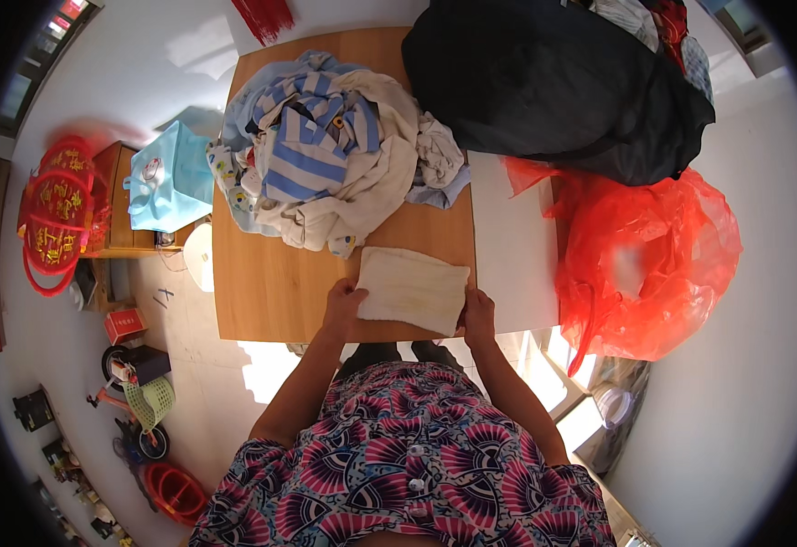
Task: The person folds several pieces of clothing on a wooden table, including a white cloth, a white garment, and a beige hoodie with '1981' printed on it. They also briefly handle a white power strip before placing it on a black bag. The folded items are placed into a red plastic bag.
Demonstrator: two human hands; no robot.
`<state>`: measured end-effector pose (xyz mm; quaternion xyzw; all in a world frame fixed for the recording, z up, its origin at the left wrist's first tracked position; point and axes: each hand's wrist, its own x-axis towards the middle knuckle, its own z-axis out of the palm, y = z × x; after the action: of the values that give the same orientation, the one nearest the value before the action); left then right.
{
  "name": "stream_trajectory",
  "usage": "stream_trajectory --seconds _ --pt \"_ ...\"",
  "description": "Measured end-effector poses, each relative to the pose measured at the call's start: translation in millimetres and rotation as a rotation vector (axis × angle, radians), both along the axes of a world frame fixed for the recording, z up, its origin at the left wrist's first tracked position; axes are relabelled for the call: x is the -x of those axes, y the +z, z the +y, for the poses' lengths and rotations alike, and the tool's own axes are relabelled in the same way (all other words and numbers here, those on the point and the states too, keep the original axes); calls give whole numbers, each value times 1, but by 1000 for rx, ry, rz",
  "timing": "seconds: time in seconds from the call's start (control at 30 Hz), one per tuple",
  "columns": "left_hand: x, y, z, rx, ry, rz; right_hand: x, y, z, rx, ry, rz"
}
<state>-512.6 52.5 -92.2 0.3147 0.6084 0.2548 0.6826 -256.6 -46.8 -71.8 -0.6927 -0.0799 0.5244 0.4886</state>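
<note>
A cream cloth (413,290), roughly rectangular and lying nearly flat, spans the space between my hands near the front edge of the wooden table (268,294). My left hand (344,304) pinches its left edge between thumb and fingers. At its right edge, my right hand (478,314) grips the side; some of those fingertips are hidden. Just beyond the cloth lies a large heap of crumpled laundry (385,171), with a blue-and-white striped garment (306,161) on top and cream and patterned fabrics around it.
A big black fabric bag (549,82) rests at the back right, above a red plastic bag (645,273) on the right side. Left of the table are a light-blue bag (169,181), a white stool (199,256) and red hanging decorations (60,205). A small bicycle (135,403) stands at the lower left.
</note>
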Motion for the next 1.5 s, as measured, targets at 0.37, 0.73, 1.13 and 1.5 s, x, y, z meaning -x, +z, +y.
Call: stream_trajectory --seconds 0.37,0.73,1.13,1.5 --pt "1 22 9 61 -102 -330 -2 -16 7 -26 185 -688" --pt "-48 108 8 289 -368 -810 -30 97 -31 -173 -214 -485" --pt "-319 200 -52 -196 -1107 -668 -283 182 -152 -243 -368 -670" --pt "-512 86 -43 -649 -1038 -61 -469 46 -98 89 -237 -541"
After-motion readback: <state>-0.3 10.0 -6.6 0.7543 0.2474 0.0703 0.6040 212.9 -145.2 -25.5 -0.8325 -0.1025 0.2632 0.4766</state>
